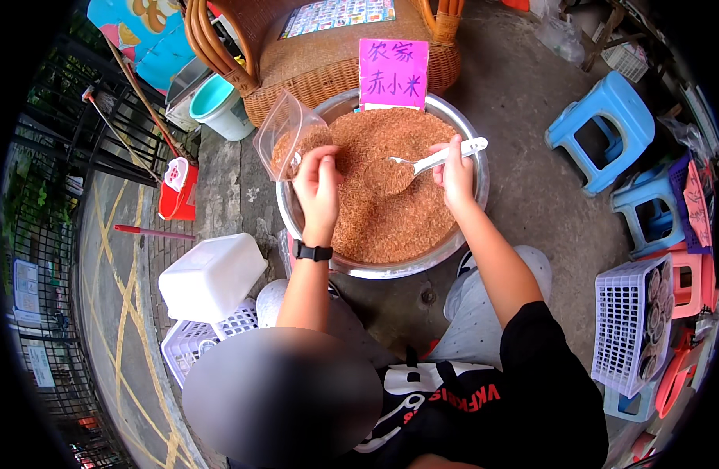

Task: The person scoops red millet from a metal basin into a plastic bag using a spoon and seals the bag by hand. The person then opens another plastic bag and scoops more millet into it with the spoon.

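Observation:
A wide metal basin holds a heap of small reddish-brown grain. At its left rim my left hand is closed on a clear plastic bag with some of the same grain in its lower part. My right hand, over the basin's right side, grips the white handle of a metal spoon. The spoon's bowl lies low over the heap, partly in the grain. A pink handwritten sign stands upright at the far rim.
Beyond the basin is a wicker chair. To the left stand a white bucket, a red bucket and a white plastic box on a purple basket. Blue stools and a white basket are on the right.

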`<action>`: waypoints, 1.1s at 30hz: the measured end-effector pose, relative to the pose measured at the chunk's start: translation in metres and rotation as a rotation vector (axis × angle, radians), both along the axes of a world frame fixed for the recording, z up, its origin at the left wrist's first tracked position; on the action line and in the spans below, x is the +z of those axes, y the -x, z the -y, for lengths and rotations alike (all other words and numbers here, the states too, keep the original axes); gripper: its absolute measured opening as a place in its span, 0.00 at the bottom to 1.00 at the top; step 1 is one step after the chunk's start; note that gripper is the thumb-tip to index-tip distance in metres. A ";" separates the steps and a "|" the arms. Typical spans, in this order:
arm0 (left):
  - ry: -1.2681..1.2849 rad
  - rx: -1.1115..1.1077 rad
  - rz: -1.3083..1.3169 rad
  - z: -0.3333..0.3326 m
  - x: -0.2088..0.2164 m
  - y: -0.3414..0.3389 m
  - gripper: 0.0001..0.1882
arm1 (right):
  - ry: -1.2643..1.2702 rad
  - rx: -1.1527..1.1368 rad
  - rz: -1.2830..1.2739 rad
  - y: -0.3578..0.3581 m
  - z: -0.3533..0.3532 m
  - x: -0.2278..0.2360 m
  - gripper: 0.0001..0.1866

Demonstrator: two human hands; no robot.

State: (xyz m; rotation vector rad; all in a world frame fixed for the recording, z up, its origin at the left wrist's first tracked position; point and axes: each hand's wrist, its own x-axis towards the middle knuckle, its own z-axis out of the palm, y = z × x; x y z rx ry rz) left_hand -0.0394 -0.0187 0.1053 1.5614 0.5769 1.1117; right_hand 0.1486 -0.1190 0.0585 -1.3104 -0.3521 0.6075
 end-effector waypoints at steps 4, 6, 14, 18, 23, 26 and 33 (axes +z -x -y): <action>-0.217 0.352 0.045 -0.012 0.005 0.021 0.15 | -0.049 -0.004 -0.125 0.004 0.001 0.027 0.27; -0.221 0.430 0.049 -0.009 0.013 0.022 0.20 | -0.076 0.001 -0.148 0.001 0.001 0.027 0.26; -0.211 0.598 -0.431 -0.024 0.032 0.048 0.13 | -0.209 0.034 -0.156 0.013 -0.003 0.065 0.22; -0.128 0.515 -0.820 -0.025 0.035 0.060 0.17 | -0.236 0.039 -0.144 0.022 -0.008 0.079 0.20; -0.324 0.494 -0.815 -0.019 0.024 0.057 0.10 | -0.209 0.065 -0.095 0.029 -0.010 0.088 0.18; -0.578 0.370 -0.605 -0.019 0.011 0.052 0.06 | -0.236 0.087 -0.101 0.034 -0.012 0.087 0.17; -0.756 0.193 -0.559 0.002 0.001 0.028 0.05 | -0.269 0.112 -0.149 0.044 -0.014 0.095 0.15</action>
